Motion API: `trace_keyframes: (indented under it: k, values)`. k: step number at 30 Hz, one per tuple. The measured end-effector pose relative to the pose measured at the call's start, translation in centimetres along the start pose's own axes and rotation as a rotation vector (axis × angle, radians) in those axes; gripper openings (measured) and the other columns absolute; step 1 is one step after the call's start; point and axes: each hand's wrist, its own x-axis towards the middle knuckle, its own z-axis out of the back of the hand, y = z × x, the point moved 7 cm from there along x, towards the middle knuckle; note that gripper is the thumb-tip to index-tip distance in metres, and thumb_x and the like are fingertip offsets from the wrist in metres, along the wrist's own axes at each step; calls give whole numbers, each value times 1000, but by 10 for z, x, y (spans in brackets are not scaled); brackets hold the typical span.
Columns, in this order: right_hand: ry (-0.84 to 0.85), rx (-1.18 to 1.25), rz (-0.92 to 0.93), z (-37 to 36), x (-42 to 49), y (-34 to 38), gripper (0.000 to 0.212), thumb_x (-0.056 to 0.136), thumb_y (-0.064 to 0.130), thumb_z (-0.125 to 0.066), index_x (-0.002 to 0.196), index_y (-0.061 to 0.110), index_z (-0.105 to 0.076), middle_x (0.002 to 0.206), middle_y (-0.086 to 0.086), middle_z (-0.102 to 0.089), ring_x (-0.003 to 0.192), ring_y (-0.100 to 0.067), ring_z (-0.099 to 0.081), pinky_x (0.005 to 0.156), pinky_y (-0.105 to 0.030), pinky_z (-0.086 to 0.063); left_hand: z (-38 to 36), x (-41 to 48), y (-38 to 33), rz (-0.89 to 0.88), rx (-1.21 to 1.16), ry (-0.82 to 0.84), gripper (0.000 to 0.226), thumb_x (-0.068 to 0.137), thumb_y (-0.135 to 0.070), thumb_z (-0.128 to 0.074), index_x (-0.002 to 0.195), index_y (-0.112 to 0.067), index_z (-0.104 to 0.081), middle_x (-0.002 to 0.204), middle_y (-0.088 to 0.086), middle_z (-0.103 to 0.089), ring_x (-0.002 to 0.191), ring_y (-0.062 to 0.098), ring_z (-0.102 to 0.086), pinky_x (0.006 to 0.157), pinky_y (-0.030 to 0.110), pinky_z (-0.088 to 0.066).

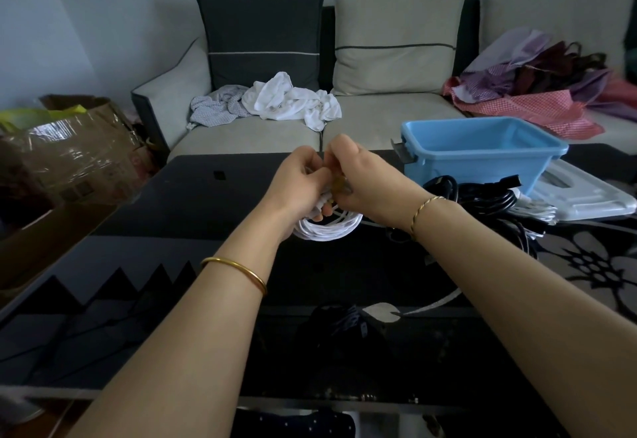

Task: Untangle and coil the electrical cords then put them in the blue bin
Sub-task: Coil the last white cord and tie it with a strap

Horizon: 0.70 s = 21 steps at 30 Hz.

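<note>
A coiled white cord [327,229] hangs in loops above the black glass table [206,203]. My left hand [303,182] grips the top of the coil, fingers curled round it. My right hand [362,175] pinches the same coil from the right, where something small and yellowish sits between the fingers. The blue bin [482,151] stands on the table to the right, open at the top. In front of it lies a heap of black cords [482,196] with a white cord [531,211] beside them.
A white bin lid [586,192] lies under the bin at the right. Behind the table is a sofa with crumpled clothes [275,99] and a pile of bags [551,79]. A cardboard box [69,151] stands at the left.
</note>
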Motion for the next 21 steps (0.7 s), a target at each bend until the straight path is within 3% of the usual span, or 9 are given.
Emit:
trace_keyframes:
  k: [4, 10, 12, 15, 19, 21]
  values:
    - [-25, -38, 50, -1, -3, 2, 33, 76, 0, -62, 104, 2, -43, 89, -3, -41, 69, -27, -49, 59, -31, -35, 1, 1, 4, 23, 5, -2, 9, 93, -5, -47, 88, -11, -42, 59, 15, -50, 44, 21, -50, 38, 24, -34]
    - [-105, -77, 46, 2, -13, 1, 38, 78, 0, -62, 112, -2, -45, 105, -15, -51, 80, -31, -52, 68, -42, -45, -3, 1, 3, 36, -11, -14, 10, 96, -7, -47, 87, -10, -43, 65, 20, -51, 53, 25, -49, 38, 25, -34]
    - [-161, -70, 27, 3, -15, 0, 37, 76, 2, -64, 108, -3, -46, 100, -15, -52, 74, -30, -47, 63, -41, -43, -5, 3, 3, 41, -17, -2, 9, 96, -11, -49, 90, -5, -47, 67, 20, -53, 54, 25, -51, 41, 27, -36]
    - [-270, -130, 0, 1, -18, -1, 40, 69, 7, -71, 99, -4, -48, 92, -16, -53, 65, -25, -37, 52, -38, -40, -9, 5, 7, 62, -7, 20, 28, 91, -16, -53, 91, 12, -55, 62, 19, -53, 44, 19, -53, 42, 25, -40]
    - [-439, -229, 18, 1, -22, -1, 42, 59, 2, -76, 88, 2, -46, 79, -14, -52, 55, -22, -34, 37, -31, -38, -10, 4, 11, 128, 38, -24, 35, 87, -24, -54, 60, -2, -55, 49, 12, -53, 40, 17, -47, 50, 24, -43]
    - [-461, -252, 17, -1, -23, -1, 49, 58, 0, -75, 89, 8, -39, 77, -13, -52, 53, -23, -36, 36, -29, -35, -10, 3, 13, 163, 46, -32, 40, 88, -28, -54, 56, -3, -55, 49, 11, -54, 41, 17, -49, 55, 25, -44]
